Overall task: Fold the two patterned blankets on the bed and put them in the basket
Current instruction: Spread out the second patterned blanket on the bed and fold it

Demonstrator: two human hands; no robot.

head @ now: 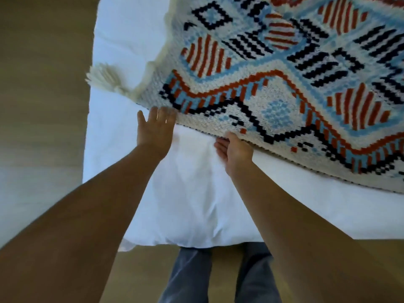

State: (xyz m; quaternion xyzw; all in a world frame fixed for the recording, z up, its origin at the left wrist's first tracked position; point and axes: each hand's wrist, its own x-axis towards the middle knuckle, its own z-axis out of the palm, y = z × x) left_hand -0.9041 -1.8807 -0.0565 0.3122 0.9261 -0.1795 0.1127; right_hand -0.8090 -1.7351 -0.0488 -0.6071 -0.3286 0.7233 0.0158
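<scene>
Flatly, left hand [155, 132] presses open on the nubby knitted blanket [284, 95]; right hand [237, 153]: grip unclear.

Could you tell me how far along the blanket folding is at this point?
Nothing looks done: the patterned blanket lies spread on the bed, no fold visible. In hand: the left hand touches its near edge with straight fingers; the right hand reaches under that edge. Left: folding; no second blanket or basket in view.
</scene>
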